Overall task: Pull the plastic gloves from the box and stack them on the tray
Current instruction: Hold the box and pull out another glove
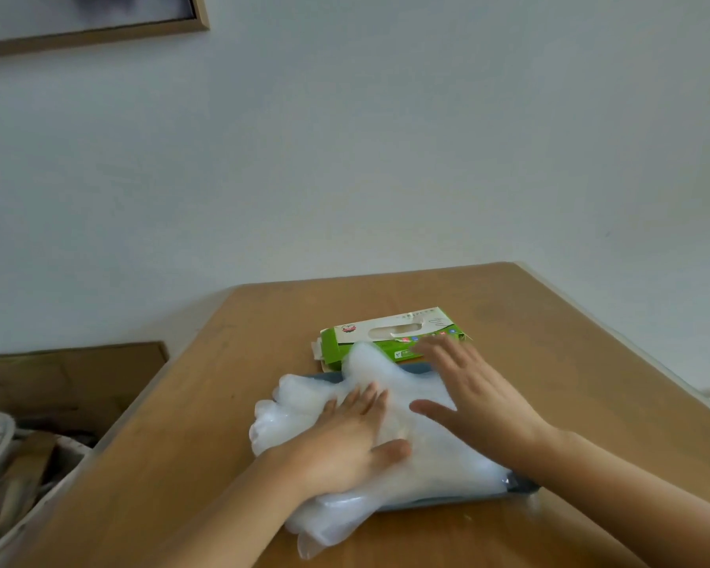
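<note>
We press our left hand (345, 444) flat, fingers straight, on the heap of clear plastic gloves (427, 465), likely to stop the slippery stack from sliding. Behind the heap, the green box (390, 336) lies on the wooden table (206, 403) with its slot facing up, near enough for another pull. Our right hand (476, 407), apart from the left and gripping nothing, spreads over the pile's far side. The gloves spill past the blue-grey tray (523, 487), leaving little but a corner of it showing.

Nothing legible anywhere. Only small printed marks and a red logo on the green-and-white box (390, 336), too blurred to read.
</note>
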`<state>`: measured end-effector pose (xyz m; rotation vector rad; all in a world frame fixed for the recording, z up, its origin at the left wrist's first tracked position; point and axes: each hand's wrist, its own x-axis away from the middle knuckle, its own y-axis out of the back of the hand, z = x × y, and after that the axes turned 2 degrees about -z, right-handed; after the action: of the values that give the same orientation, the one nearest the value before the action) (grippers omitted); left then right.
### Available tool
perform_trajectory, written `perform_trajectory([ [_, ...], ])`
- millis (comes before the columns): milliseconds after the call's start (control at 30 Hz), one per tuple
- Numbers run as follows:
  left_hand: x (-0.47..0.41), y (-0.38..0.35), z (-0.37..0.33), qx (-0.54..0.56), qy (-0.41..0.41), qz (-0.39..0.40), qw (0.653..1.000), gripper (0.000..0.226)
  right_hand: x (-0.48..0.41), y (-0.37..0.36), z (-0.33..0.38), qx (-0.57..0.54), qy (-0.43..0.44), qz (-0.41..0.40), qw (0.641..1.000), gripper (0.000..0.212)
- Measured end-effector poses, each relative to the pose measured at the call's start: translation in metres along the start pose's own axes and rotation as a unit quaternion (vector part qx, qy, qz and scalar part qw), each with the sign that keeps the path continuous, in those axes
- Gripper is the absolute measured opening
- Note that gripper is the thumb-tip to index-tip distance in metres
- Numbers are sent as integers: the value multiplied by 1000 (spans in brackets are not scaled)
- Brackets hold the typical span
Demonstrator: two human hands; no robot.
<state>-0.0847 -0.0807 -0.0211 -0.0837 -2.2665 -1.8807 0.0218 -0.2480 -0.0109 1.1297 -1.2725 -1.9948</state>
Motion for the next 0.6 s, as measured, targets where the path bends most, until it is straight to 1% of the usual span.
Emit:
perform_trajectory([
  [67, 1, -3, 0, -2, 8, 2, 1000, 78, 2, -5, 4, 7, 50, 113, 992, 80],
  [100, 2, -2, 0, 1, 16, 5, 1000, 79, 4, -8, 4, 21, 52, 172, 984, 82],
  [133, 5, -1, 1, 0, 27, 9, 1000, 82, 4, -8, 2, 27, 43, 215, 975, 78],
  [200, 9, 2, 8, -28, 58, 12, 998, 91, 5, -2, -3, 23, 23, 269, 963, 72],
  [267, 16, 7, 19, -55, 95, 17, 994, 102, 5, 5, -7, 33, 20, 301, 953, 76],
  [333, 22, 14, 30, -69, 124, 42, 989, 110, 3, 6, -10, 41, 11, 327, 944, 83],
  [433, 29, 30, 44, -121, 126, 101, 979, 124, -2, 6, -13, 39, -1, 360, 932, 94],
  [533, 32, 52, 51, -132, 122, 160, 971, 119, -11, 19, -14, 49, -3, 391, 919, 101],
  [567, 31, 60, 52, -123, 127, 172, 969, 115, -17, 25, -15, 43, -9, 393, 919, 99],
  [600, 29, 68, 53, -104, 131, 173, 970, 109, -25, 31, -16, 18, -19, 382, 924, 93],
])
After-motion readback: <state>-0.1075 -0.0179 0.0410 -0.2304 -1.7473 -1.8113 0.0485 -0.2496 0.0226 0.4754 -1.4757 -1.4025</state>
